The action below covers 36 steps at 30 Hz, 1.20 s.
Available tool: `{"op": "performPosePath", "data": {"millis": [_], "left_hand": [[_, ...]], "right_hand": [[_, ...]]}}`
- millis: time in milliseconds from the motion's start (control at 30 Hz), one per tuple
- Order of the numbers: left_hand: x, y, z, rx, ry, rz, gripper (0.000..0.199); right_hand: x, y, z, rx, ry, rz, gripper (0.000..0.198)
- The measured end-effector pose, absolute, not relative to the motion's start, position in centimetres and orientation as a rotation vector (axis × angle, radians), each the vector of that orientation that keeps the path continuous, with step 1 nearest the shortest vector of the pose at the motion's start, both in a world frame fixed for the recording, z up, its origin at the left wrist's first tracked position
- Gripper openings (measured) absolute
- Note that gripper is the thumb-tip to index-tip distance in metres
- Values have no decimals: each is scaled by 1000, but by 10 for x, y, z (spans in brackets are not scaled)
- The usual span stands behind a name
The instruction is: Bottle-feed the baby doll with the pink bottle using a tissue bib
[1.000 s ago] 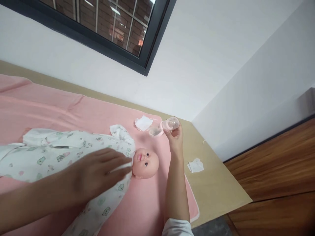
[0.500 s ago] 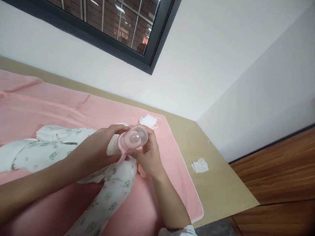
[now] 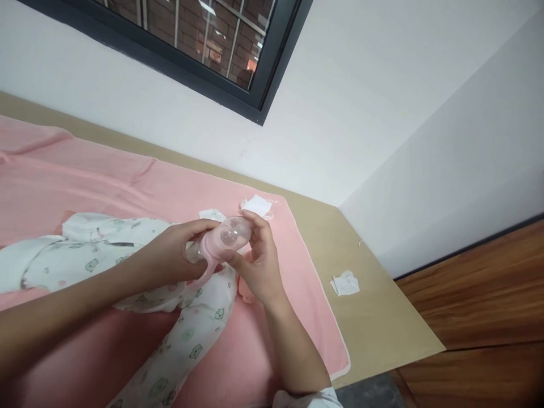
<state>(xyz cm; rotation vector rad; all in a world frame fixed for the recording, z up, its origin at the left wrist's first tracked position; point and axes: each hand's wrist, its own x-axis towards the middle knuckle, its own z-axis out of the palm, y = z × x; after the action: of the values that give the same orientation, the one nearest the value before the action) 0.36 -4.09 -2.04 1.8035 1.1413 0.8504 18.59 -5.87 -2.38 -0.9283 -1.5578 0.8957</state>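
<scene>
Between my two hands is a baby bottle [image 3: 216, 242] with a pink collar, a pink side handle and a clear dome cap over the teat. It lies tilted, cap toward the upper right. My left hand [image 3: 176, 249] is wrapped round the clear body, and part of that body is hidden by the fingers. My right hand [image 3: 261, 260] closes on the cap end, thumb below and fingertips at the far side. Just under the bottle lies white baby clothing [image 3: 199, 323] printed with green bears. An orange-pink item [image 3: 246, 286] shows partly behind my right hand.
A pink blanket [image 3: 304, 294] covers much of the wooden table [image 3: 382, 317]. White paper or cloth [image 3: 257, 205] lies near the blanket's far corner, and a crumpled white tissue [image 3: 345, 283] is on the bare wood at right. A wall with a dark-framed window [image 3: 255, 107] stands behind.
The bottle has turned slightly, so the cap points more to the side and its handle swings lower left. Both hands stay on it, with the right fingers shifted along the cap.
</scene>
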Motion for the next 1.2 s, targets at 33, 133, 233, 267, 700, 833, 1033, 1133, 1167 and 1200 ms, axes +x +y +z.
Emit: {"op": "performPosePath", "data": {"millis": [33, 133, 233, 267, 700, 833, 1033, 1133, 1167, 1200], "left_hand": [[3, -41, -20, 1822, 1144, 852, 41], [4, -42, -18, 1887, 1111, 838, 32], [4, -42, -17, 1917, 1096, 799, 26], [4, -42, -16, 1926, 1097, 791, 26], [-5, -38, -17, 2066, 1119, 753, 38], [-7, -36, -16, 2136, 1092, 778, 38], [-8, -35, -16, 2218, 1102, 765, 36], [-8, -35, -17, 2255, 1116, 778, 41], [-9, -35, -18, 2273, 1124, 783, 44], [-9, -34, -19, 2291, 1131, 787, 48]], "right_hand": [[186, -59, -23, -947, -1562, 883, 71], [187, -61, -19, -1008, -1568, 863, 63], [189, -63, -16, -1033, -1555, 860, 60], [189, -64, -15, -1036, -1560, 863, 60], [193, -67, -12, -1034, -1619, 876, 57], [194, -66, -11, -1047, -1655, 877, 55], [195, -66, -9, -1034, -1716, 861, 52], [196, -66, -9, -1040, -1743, 852, 51], [197, -66, -9, -1040, -1751, 850, 51], [197, -66, -9, -1040, -1759, 850, 51]]}}
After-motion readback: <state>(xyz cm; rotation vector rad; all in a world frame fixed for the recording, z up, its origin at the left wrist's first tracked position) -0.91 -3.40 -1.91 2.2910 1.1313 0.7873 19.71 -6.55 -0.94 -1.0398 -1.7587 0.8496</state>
